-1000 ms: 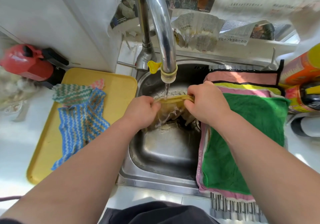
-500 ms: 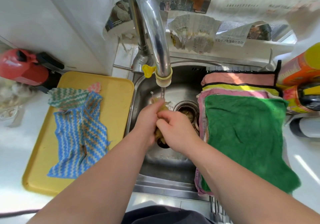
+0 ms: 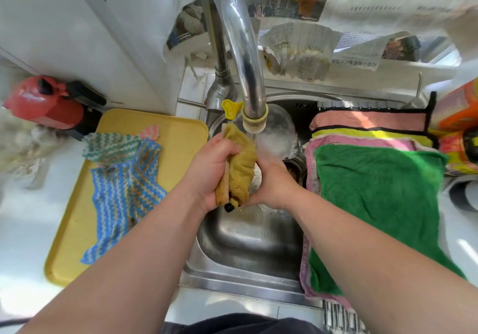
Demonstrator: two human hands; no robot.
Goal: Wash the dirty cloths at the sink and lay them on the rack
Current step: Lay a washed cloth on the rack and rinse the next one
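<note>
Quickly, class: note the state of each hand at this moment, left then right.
Left hand: closed, gripping the yellow cloth.
Right hand: closed, gripping the same cloth lower down.

Worn on the head, wide-angle, single view. Looks steeply down and slightly forward from above the near edge of the sink [image 3: 240, 280], very close in. Takes in the faucet [image 3: 243, 56] close under the lens, the yellow tray [image 3: 178, 139] at left, the green cloth [image 3: 382, 204] at right, lines bowed toward the corners.
</note>
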